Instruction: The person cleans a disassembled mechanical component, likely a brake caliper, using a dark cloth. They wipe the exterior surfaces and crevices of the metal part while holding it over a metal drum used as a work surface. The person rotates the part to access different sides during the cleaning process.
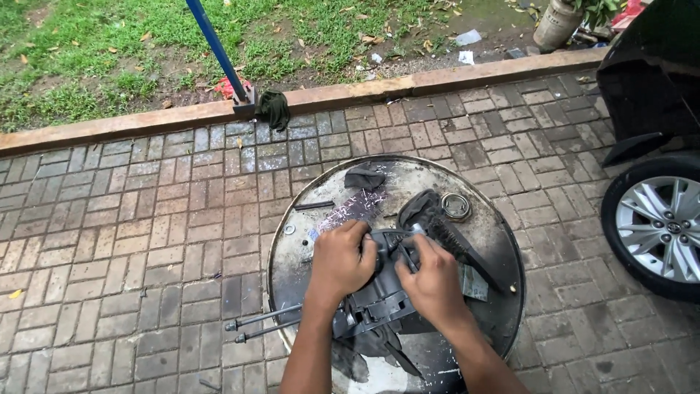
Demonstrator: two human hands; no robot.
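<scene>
My left hand point(341, 259) and my right hand point(432, 281) both grip a dark grey plastic mechanical part point(373, 298) lying on top of a round metal drum lid point(503, 241). Two thin metal rods point(262, 325) stick out from the part toward the left, past the drum's rim. A black brush-like piece point(445, 232) lies just beyond my right hand. A metal ring point(456, 206) sits further back on the lid, and a dark rag point(364, 176) lies near the far rim.
The drum stands on grey brick paving point(131, 241). A car wheel point(660, 222) and dark bodywork point(649, 80) are at the right. A kerb point(408, 82), a blue pole point(215, 47) and grass lie beyond.
</scene>
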